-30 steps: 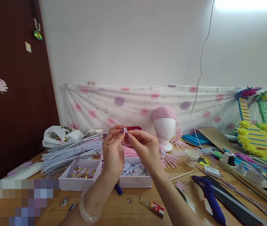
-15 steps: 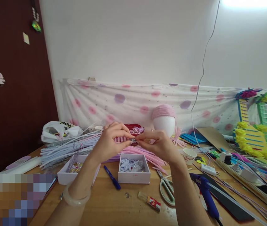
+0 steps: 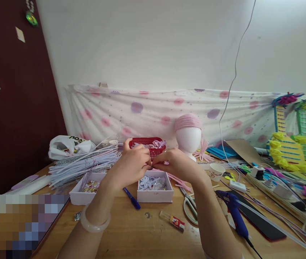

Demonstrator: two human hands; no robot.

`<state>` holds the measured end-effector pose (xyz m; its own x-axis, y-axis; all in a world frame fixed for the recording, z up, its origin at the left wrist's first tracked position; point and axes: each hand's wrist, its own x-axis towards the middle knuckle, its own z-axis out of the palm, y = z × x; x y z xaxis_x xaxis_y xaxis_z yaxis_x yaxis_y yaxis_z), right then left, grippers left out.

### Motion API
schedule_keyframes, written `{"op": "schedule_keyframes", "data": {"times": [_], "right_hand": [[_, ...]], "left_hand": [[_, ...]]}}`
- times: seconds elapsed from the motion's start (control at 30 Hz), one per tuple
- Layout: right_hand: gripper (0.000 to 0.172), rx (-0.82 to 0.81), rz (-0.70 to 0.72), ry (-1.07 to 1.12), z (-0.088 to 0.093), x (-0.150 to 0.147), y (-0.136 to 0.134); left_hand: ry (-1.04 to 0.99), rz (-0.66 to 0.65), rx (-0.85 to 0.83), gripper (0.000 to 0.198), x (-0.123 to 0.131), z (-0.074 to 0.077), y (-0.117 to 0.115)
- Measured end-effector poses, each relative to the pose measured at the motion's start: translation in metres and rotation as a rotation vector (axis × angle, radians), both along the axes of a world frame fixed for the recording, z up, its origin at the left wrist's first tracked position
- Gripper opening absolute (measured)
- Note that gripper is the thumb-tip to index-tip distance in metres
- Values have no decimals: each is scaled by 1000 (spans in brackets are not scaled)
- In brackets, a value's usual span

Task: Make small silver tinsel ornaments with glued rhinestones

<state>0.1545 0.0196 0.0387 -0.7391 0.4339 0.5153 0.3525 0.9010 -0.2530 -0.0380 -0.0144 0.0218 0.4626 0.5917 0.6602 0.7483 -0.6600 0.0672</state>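
My left hand [image 3: 133,163] and my right hand [image 3: 175,162] meet fingertip to fingertip above a white box [image 3: 155,196]. Both are closed in a pinch on something small and dark between them, mostly hidden by the fingers. The box below holds pale flower shapes [image 3: 149,182] and clear plastic bits. Left of it, partly behind my left forearm, another white box [image 3: 81,198] contains shiny gems [image 3: 91,186]. A blue marker [image 3: 131,198] lies between the boxes.
Behind my hands stand a red basket [image 3: 157,153] and a white foam head [image 3: 188,139] wrapped in pink. Pale pipe cleaners [image 3: 84,163] lie left. Scissors [image 3: 190,212], a small tube [image 3: 172,221], a paper cup [image 3: 217,172] and a blue glue gun [image 3: 232,210] are on the table.
My fingers have turned downward and the backs of both hands show more. The small piece between them is now more hidden. The view has shifted slightly.
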Motion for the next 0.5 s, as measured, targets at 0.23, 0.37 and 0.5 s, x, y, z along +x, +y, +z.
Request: {"op": "schedule_keyframes", "data": {"times": [0.23, 0.37, 0.5], "right_hand": [[19, -146, 41, 128, 9, 14, -7], [16, -257, 38, 245, 10, 17, -13], [12, -276, 80, 457, 8, 9, -16]], "left_hand": [[-238, -116, -34, 19, -4, 11, -8], [-441, -191, -65, 16, -6, 18, -12], [-870, -383, -120, 8, 3, 17, -8]]}}
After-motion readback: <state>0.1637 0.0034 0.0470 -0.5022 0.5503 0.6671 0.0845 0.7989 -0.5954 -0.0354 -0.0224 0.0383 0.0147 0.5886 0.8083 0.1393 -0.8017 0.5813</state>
